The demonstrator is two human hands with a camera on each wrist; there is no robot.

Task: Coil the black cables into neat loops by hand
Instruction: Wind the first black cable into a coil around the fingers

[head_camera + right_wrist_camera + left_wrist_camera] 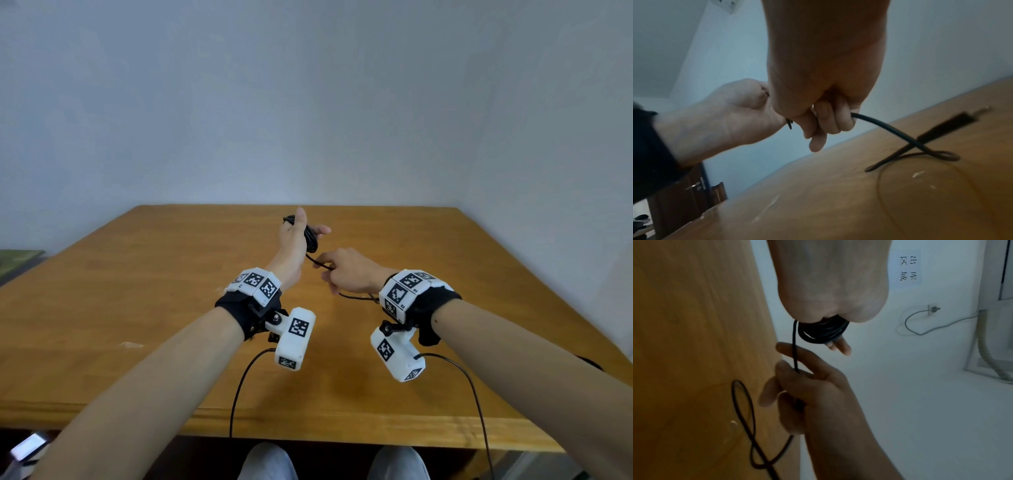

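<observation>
A black cable lies partly wound into a small coil (311, 238). My left hand (313, 222) is raised above the wooden table (137, 274) and holds that coil in its palm, thumb pointing up. In the left wrist view the coil (824, 332) hangs below the palm. A single strand (794, 345) runs from it to my right hand (328, 265), which pinches it just beside and below the left hand. The loose tail (890, 129) leaves the right fist, loops on the table and ends in a black plug (947, 124).
Thin black leads (239, 387) from both white wrist cameras hang over the table's near edge. A phone (27, 448) sits low at the left, and a green object (17, 260) lies beyond the table's left edge. A pale wall stands behind the table.
</observation>
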